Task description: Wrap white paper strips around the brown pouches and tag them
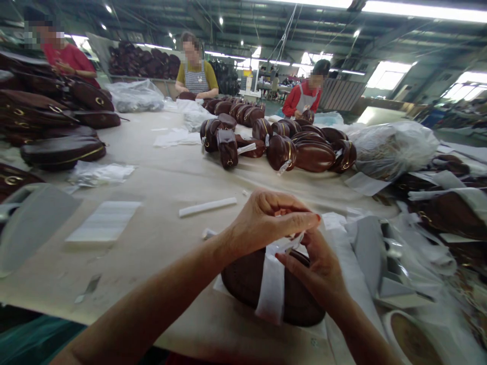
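Note:
A dark brown bag (pixel 243 284) lies on the table in front of me, and a white paper strip (pixel 271 291) runs across it. My left hand (pixel 276 218) is over the bag's far side, its thumb and fingers closed together; what they pinch is hidden. Close beside it, my right hand (pixel 321 261) has thumb and fingers closed on the upper end of the strip, where the paper is folded and crumpled. The two hands' fingertips meet above the bag and cover part of it.
Brown bags (pixel 281 147) fill the table's far middle, with more piled at left (pixel 63 147). White sheets (pixel 104 221) and a white roll (pixel 207 207) lie left of my hands. Tape dispensers (pixel 369 248) and plastic wrap stand right. Three people work across the table.

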`<action>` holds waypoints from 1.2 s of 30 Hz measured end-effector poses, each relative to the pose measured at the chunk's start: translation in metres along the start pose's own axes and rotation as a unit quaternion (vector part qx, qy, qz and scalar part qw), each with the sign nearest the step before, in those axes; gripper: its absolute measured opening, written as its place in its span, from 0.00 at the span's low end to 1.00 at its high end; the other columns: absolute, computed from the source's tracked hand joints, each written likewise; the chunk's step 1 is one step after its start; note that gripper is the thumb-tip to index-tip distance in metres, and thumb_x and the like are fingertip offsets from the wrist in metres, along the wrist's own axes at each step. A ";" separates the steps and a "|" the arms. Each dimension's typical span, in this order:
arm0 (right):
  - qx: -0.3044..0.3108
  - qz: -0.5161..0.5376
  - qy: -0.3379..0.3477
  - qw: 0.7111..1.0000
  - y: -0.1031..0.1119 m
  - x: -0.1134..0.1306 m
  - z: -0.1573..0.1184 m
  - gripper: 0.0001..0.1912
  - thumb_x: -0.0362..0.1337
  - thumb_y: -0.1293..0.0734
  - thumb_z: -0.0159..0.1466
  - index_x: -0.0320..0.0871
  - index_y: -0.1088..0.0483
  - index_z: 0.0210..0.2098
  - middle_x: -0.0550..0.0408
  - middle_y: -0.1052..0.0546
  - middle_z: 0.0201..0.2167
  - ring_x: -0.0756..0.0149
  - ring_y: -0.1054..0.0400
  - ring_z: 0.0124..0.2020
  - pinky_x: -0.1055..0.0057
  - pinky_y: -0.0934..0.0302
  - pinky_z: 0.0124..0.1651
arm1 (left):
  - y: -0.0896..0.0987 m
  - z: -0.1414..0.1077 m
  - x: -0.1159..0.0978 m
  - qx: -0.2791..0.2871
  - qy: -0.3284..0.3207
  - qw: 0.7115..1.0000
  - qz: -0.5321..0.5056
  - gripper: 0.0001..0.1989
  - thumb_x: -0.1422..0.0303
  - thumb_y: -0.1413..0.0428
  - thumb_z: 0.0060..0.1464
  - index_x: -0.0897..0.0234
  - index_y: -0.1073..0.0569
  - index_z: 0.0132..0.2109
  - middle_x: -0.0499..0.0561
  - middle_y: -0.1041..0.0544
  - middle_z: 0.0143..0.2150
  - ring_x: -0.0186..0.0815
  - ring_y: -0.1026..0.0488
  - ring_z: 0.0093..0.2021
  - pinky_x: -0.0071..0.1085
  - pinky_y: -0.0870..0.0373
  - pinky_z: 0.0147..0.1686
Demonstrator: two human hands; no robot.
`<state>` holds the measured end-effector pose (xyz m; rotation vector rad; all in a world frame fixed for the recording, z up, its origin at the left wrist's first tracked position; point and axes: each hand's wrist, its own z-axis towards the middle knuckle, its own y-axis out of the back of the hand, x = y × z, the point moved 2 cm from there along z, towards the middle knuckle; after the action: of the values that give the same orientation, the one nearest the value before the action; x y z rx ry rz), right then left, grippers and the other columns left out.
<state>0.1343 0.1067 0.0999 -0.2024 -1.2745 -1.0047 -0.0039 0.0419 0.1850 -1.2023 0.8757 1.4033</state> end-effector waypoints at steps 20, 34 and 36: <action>-0.011 0.033 0.006 0.999 -0.006 0.008 0.008 0.17 0.40 0.31 0.59 0.49 0.32 0.48 0.54 0.27 0.47 0.59 0.36 0.52 0.61 0.42 0.55 | 0.016 -0.002 0.003 -0.034 -0.005 0.994 0.103 0.06 0.72 0.43 0.47 0.68 0.24 0.25 0.46 0.25 0.22 0.27 0.31 0.24 0.20 0.38 0.23; 0.056 0.067 -0.015 0.996 -0.026 0.006 0.039 0.05 0.39 0.32 0.59 0.45 0.26 0.28 0.54 0.25 0.33 0.62 0.31 0.38 0.65 0.38 0.45 | 0.035 -0.006 0.006 -0.070 0.027 0.996 0.053 0.07 0.71 0.45 0.46 0.68 0.25 0.24 0.47 0.27 0.21 0.28 0.32 0.24 0.23 0.37 0.25; 0.056 0.025 -0.016 0.998 -0.028 -0.002 0.041 0.06 0.39 0.33 0.58 0.45 0.25 0.28 0.53 0.24 0.34 0.61 0.31 0.39 0.64 0.38 0.45 | 0.039 -0.007 0.004 -0.084 0.017 0.996 0.030 0.06 0.72 0.44 0.45 0.68 0.25 0.24 0.47 0.26 0.22 0.28 0.32 0.24 0.22 0.37 0.24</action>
<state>0.0858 0.1173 0.1007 -0.1639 -1.3440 -0.8873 -0.0406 0.0293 0.1755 -1.3404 0.8370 1.5340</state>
